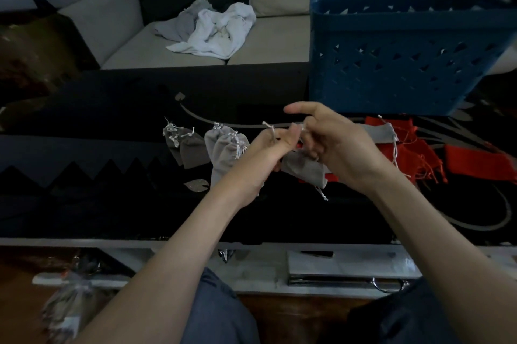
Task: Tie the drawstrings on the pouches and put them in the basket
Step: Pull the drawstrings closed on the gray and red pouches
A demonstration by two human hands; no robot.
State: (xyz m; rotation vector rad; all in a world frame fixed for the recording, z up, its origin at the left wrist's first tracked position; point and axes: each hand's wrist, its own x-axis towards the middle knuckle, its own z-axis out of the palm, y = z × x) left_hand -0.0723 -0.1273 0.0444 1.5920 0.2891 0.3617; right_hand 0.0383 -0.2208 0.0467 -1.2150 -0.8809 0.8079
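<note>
Grey pouch (305, 171): frame centre, held above desk (112, 119). Left hand (265, 147) and right hand (338, 147): fingers (289, 135) pinching its drawstring (269, 127), knot apparently unfinished.
Risk: thin cord slipping from the pinch and the knot loosening.
Basket (391, 63): upper right; contents hidden by its wall, possibly none.
Other grey pouches (223, 147): left of centre.
Red pouches (419, 153): right.

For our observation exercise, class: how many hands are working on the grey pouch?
2. The left hand pinches the drawstring above the grey pouch; the right hand grips the string from the other side. No other hands show.
</note>
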